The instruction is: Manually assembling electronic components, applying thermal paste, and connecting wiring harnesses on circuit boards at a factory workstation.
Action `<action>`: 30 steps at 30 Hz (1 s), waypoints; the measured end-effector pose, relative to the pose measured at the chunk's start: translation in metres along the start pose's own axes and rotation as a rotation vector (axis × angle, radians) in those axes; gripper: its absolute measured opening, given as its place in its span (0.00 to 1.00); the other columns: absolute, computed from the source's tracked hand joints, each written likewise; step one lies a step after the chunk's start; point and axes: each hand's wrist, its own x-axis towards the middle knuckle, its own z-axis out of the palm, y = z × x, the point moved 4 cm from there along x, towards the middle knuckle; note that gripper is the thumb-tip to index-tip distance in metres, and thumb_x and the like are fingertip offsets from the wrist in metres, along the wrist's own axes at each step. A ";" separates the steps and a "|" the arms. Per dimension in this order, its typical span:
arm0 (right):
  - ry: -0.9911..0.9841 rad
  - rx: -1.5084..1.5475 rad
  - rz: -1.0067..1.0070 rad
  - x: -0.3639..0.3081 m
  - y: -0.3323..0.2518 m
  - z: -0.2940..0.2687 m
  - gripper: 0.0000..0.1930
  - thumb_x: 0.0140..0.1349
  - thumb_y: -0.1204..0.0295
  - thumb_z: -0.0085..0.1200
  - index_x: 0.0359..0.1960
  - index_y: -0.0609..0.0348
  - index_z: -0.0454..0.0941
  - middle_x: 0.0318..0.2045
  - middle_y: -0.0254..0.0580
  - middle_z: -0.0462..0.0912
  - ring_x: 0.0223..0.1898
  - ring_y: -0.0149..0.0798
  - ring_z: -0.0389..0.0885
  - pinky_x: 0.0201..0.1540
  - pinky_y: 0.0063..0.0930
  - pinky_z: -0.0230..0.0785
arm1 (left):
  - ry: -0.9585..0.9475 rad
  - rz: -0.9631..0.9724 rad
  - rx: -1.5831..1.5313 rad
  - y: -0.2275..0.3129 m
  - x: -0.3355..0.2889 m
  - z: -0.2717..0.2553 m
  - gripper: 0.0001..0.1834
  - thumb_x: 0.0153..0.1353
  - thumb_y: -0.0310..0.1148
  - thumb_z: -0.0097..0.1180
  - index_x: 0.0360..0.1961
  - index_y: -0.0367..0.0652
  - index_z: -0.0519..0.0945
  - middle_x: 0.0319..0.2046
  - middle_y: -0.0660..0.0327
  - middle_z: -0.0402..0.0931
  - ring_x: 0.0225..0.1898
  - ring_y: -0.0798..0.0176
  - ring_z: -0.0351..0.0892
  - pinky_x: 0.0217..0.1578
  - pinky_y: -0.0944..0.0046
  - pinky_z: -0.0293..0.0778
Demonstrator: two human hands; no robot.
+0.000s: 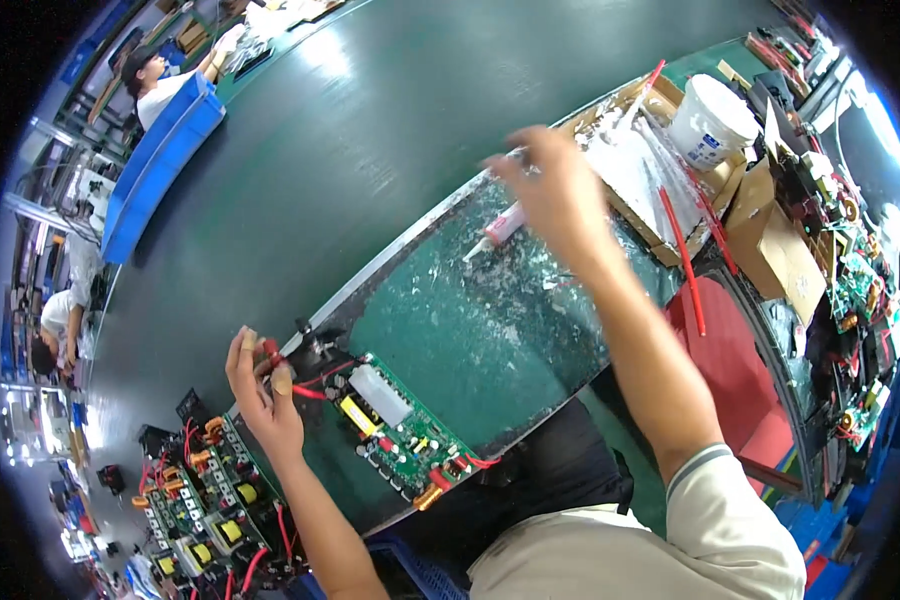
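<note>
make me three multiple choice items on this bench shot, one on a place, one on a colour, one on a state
1. Where does the white tub stand?
A. at the far right end of the bench, past the right hand
B. beside the left hand
C. on the floor

2. What colour are the wires at the left hand?
A. blue
B. red
C. yellow

3. How is the right hand placed?
A. flat on the green mat
B. raised over the sealant tube, fingers pinched
C. resting on the circuit board

Key: 1 A, the tub sits by the cardboard tray at the far end. 2 B, red wires run from the circuit board into its fingers. 3 B, the hand hovers blurred above the sealant tube, which lies on the green mat.
</note>
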 end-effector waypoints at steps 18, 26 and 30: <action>-0.012 0.868 0.357 -0.027 0.068 0.005 0.18 0.68 0.60 0.57 0.43 0.68 0.81 0.33 0.36 0.82 0.29 0.27 0.80 0.29 0.19 0.73 | 0.074 0.097 0.083 -0.002 -0.021 0.002 0.25 0.65 0.24 0.55 0.64 0.36 0.69 0.62 0.52 0.67 0.62 0.56 0.69 0.62 0.58 0.64; -0.051 1.094 0.479 -0.074 0.028 0.040 0.18 0.71 0.61 0.53 0.46 0.67 0.78 0.25 0.32 0.77 0.24 0.26 0.75 0.23 0.16 0.66 | 0.031 0.101 0.116 0.011 -0.015 0.013 0.27 0.62 0.31 0.61 0.62 0.37 0.72 0.60 0.52 0.68 0.62 0.54 0.67 0.62 0.57 0.63; -0.123 1.113 0.567 -0.126 0.011 0.058 0.19 0.74 0.63 0.48 0.52 0.71 0.76 0.28 0.36 0.79 0.25 0.26 0.76 0.27 0.19 0.69 | 0.013 0.069 0.083 0.005 -0.017 0.016 0.28 0.61 0.28 0.62 0.63 0.37 0.71 0.60 0.53 0.67 0.62 0.55 0.67 0.62 0.57 0.63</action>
